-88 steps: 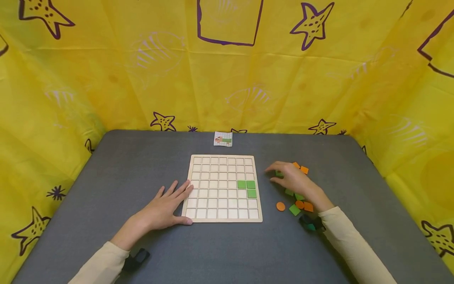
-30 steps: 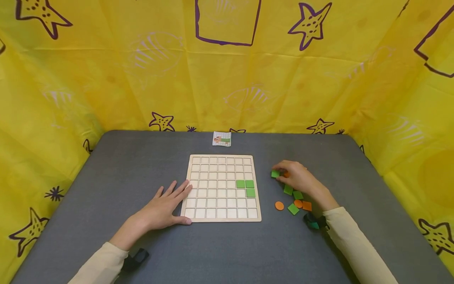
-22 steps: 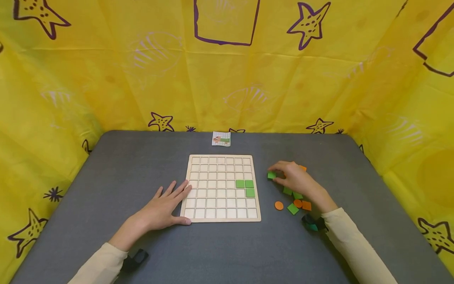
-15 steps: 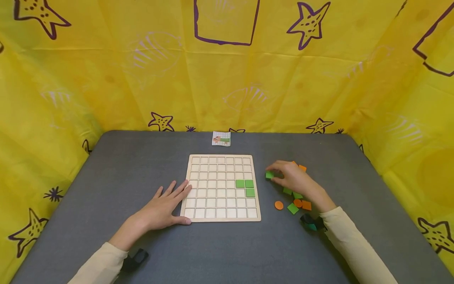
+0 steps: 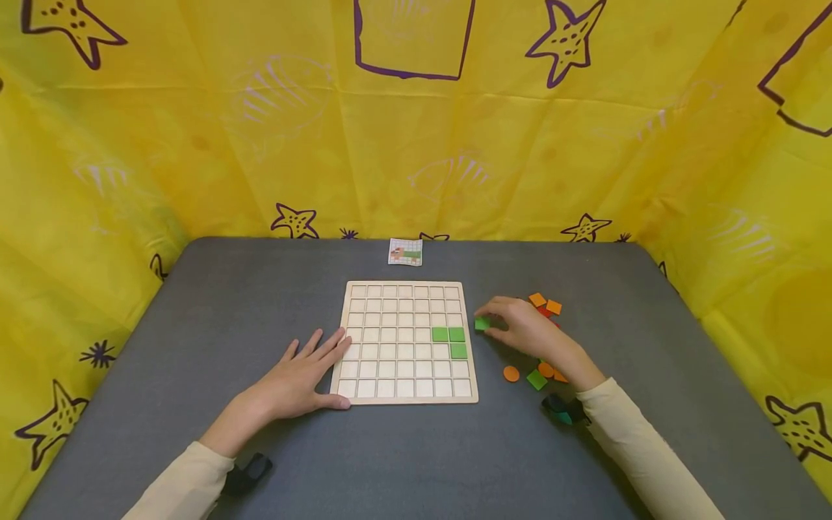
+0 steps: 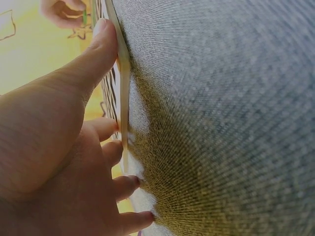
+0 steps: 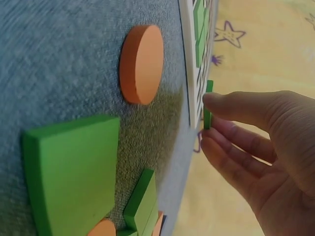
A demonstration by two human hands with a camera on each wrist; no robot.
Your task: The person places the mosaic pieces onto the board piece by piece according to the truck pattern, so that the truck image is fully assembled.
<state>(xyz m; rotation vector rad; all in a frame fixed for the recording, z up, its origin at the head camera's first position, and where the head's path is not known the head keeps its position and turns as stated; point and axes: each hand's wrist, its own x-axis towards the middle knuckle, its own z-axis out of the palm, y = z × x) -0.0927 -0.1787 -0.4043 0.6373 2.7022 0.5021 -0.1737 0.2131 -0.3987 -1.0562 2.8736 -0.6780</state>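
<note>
A pale wooden grid board (image 5: 396, 368) lies mid-table with 3 green square tiles (image 5: 458, 351) in its cells at the right side. My left hand (image 5: 292, 383) rests spread at the board's left edge, thumb and a couple of fingertips touching the frame in the left wrist view. Just right of the board, my right hand (image 5: 529, 332) pinches a green square tile (image 5: 481, 323) between thumb and fingers. In the right wrist view that tile (image 7: 209, 105) is seen edge-on, raised off the table.
Right of the board lie loose pieces: an orange disc (image 5: 511, 373), a green square (image 5: 536, 380), orange squares (image 5: 554, 307) and red ones, partly hidden by the right hand. A small printed picture card (image 5: 406, 253) lies behind the board. Yellow patterned cloth (image 5: 416, 144) surrounds the table.
My right hand has taken hold of a green tile at the pile and moved left with it towards the board, uncovering orange and red pieces. The left hand keeps its place.
</note>
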